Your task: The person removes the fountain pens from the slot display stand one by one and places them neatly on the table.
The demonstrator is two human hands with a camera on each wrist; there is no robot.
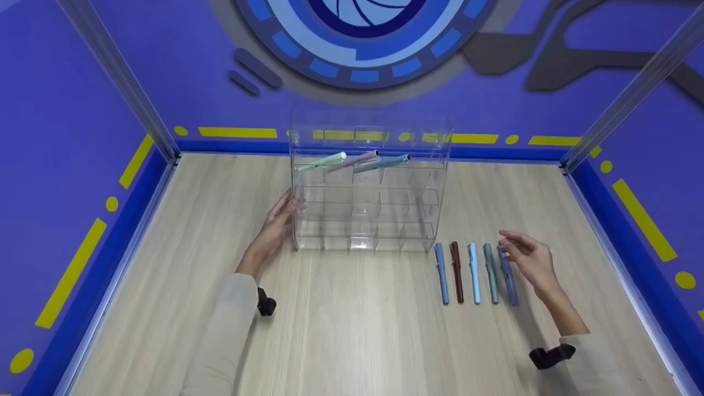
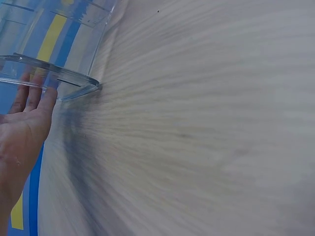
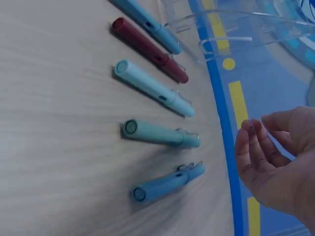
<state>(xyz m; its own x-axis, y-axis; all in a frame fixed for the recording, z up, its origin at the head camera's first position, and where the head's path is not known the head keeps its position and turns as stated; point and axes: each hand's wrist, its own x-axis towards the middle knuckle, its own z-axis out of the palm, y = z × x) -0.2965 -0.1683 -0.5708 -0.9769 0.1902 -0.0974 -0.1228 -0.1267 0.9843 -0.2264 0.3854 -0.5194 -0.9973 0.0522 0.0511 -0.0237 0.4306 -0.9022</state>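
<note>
A clear acrylic organizer [image 1: 366,190] with many small compartments stands at the middle of the wooden table. In its top row lie a pale green pen [image 1: 324,161], a mauve pen [image 1: 355,160] and a teal pen [image 1: 385,161]. My left hand [image 1: 283,214] rests with straight fingers against the organizer's left wall [image 2: 54,76]. Several pens lie in a row right of the organizer, from a blue pen [image 1: 441,273] to the rightmost blue pen [image 1: 509,279]. My right hand [image 1: 520,250] hovers just above that rightmost pen [image 3: 167,183], fingers loosely bent [image 3: 256,147], holding nothing.
In the row lie also a dark red pen [image 1: 457,271], a light blue pen [image 1: 474,273] and a green pen [image 1: 490,273]. Purple walls with blue skirting [image 1: 137,220] enclose the table on three sides. Bare wood [image 1: 352,330] stretches in front of the organizer.
</note>
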